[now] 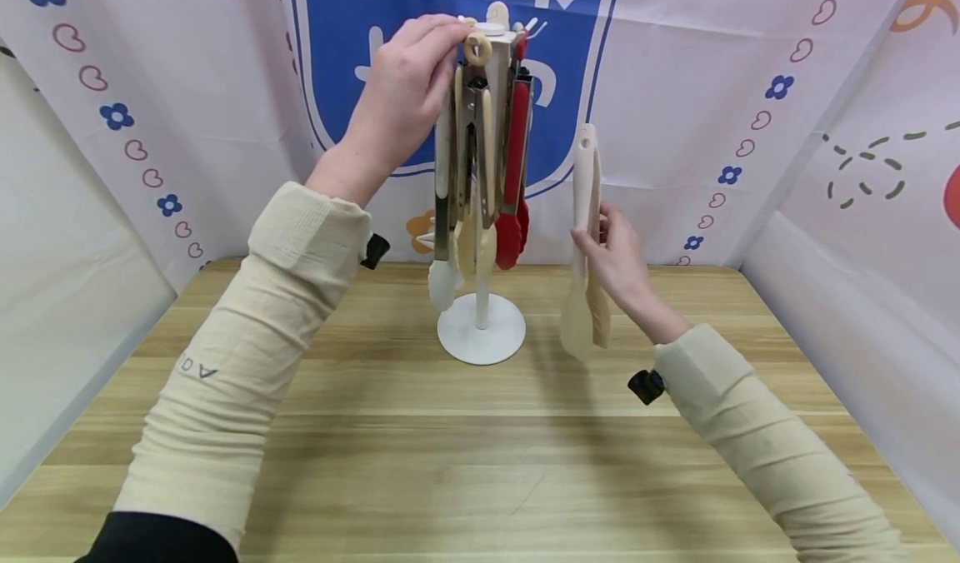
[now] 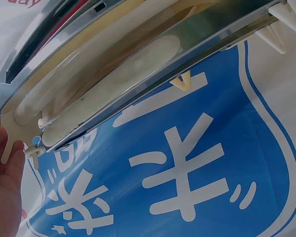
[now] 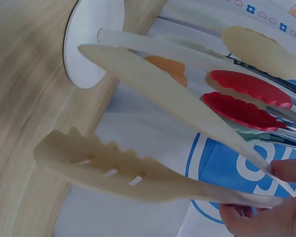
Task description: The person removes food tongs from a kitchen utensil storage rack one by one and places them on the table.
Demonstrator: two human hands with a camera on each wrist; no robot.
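Right hand (image 1: 618, 256), fingers curled round cream tongs (image 1: 581, 213), tongs at 4 o'clock from rack (image 1: 482, 301), heads toward 6 o'clock, left hand (image 1: 408, 72) at rack's 11 o'clock, fingers touching top, closure indeterminable, bench (image 1: 420, 446) below.

Bright, even light throws soft shadows towards the table's (image 1: 450, 496) front edge. Wrist views look duller; metal tongs (image 2: 202, 33) gleam.
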